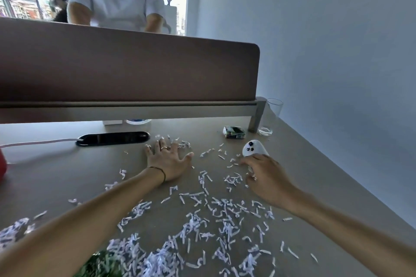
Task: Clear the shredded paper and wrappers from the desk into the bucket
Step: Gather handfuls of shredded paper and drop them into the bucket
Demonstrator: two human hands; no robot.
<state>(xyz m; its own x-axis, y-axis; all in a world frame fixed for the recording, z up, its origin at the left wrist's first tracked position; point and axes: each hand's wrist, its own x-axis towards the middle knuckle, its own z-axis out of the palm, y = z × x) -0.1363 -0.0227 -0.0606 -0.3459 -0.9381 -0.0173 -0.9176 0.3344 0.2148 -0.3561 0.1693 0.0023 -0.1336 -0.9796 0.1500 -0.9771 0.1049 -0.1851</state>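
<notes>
Shredded white paper (202,220) lies scattered over the beige desk (67,168), thickest near the front edge. My left hand (167,159) lies flat on the desk with spread fingers, its fingertips at a small clump of shreds (182,144). My right hand (267,177) rests among shreds at mid right, fingers curled down onto the paper; what they hold is hidden. A green wrapper (101,263) shows at the bottom edge, partly under shreds. No bucket is in view.
A white controller (254,148) lies just beyond my right hand. A small crumpled pack (234,132) and an empty glass (270,117) stand near the divider leg. A black cable port (112,138) and a brown partition (126,69) are behind. A red object (2,164) is at left. A person stands beyond.
</notes>
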